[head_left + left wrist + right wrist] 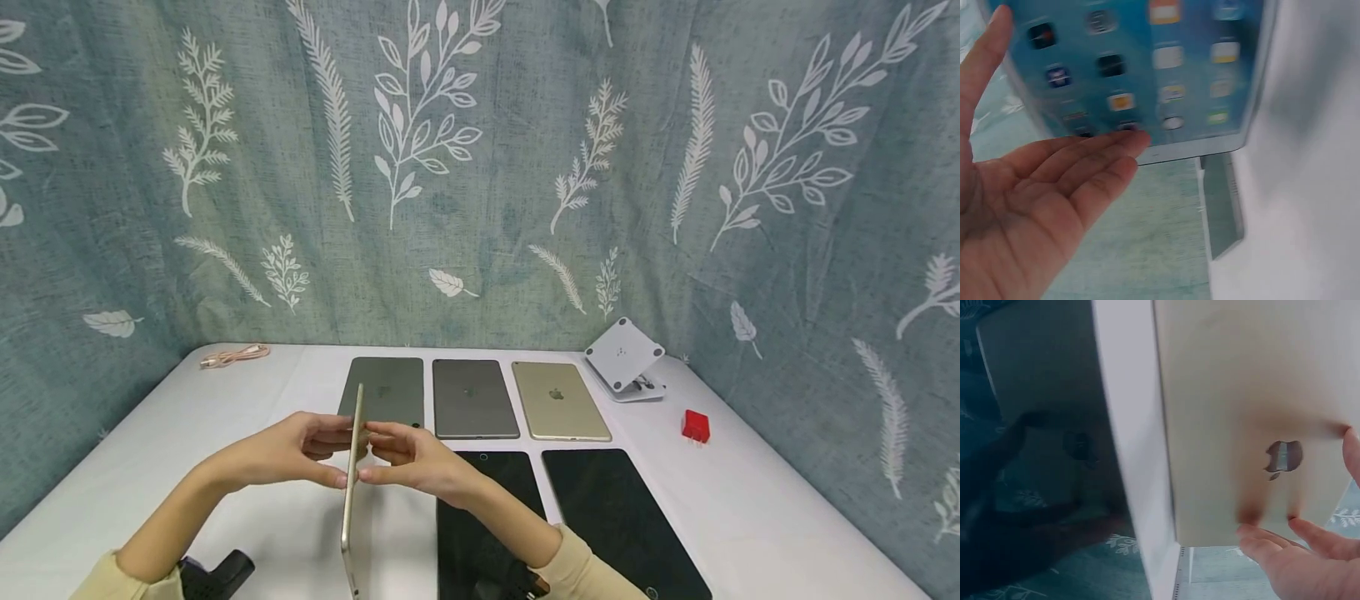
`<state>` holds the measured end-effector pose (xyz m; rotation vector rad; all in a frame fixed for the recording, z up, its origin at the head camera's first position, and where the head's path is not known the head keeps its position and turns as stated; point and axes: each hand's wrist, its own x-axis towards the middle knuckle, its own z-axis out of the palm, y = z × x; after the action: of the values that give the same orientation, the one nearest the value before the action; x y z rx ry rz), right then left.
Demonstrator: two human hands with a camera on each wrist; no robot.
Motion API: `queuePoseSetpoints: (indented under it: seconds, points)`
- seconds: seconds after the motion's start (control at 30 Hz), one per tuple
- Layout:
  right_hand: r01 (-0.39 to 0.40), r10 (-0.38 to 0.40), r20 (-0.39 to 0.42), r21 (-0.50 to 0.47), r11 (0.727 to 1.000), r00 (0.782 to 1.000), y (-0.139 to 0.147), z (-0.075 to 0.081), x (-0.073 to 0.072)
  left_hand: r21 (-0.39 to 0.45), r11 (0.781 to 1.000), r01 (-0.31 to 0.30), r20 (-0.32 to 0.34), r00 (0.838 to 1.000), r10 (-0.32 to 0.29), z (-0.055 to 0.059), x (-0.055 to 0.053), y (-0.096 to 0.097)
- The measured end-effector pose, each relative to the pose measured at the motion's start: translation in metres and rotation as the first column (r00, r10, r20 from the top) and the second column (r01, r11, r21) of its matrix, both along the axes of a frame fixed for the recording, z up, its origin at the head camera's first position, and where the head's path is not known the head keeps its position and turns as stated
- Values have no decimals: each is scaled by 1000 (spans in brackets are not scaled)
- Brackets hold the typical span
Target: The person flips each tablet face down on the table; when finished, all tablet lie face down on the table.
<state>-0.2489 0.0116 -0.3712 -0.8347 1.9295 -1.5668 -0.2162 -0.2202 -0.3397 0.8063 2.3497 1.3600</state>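
Note:
Between both hands a white-framed tablet (351, 492) with a gold back stands upright, edge-on to the head camera. In the left wrist view its lit screen (1147, 69) shows rows of app icons. My left hand (303, 454) rests extended fingertips on the screen side, thumb near the frame. On the other face, my right hand (420, 462) touches the gold back (1210, 425) with its fingertips and thumb, around the apple logo (1285, 456). One long edge of this tablet appears close to the white table; whether it touches cannot be told.
Behind lie a greenish-grey tablet (386, 387), a dark grey one (474, 400) and a gold one (561, 402), backs up. Two black-screened tablets (491, 479) (622, 508) lie nearer. A silver stand (624, 354), red charger (695, 426) and coiled cable (235, 356) are farther out.

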Motion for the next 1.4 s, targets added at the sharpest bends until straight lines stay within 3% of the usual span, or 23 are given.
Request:
queuePoseSetpoints:
  seconds: [0.2, 0.43, 0.63, 0.83, 0.93, 1.13, 1.4]
  points:
    - [-59, 63, -32, 126, 990, 997, -2, -7, -1, 40, 999, 19, -68, 998, -16, 15, 5, -12]
    - [-101, 120, -57, 266, 959, 991, -4, -11, 0, -10, 996, 89, -140, 986, -89, 22, 12, -16]
    - [-109, 166, -134, 353, 929, 977, -7, -13, 1, -56, 997, 62, -136, 988, -69, 26, 15, -23]
    - [-73, 177, -217, 416, 907, 960, -9, -14, 5, -164, 986, 41, -174, 982, -70, 26, 15, -37]
    - [-33, 194, -288, 483, 875, 938, -9, -13, 7, -201, 978, 50, -185, 979, -88, 25, 14, -41]
    - [87, 247, -443, 609, 788, 862, -6, -8, 10, -197, 976, 90, -157, 980, -122, 19, 10, -43]
    - [159, 240, -486, 645, 747, 841, -1, -3, 12, -223, 968, 113, -153, 977, -149, 7, 4, -40]
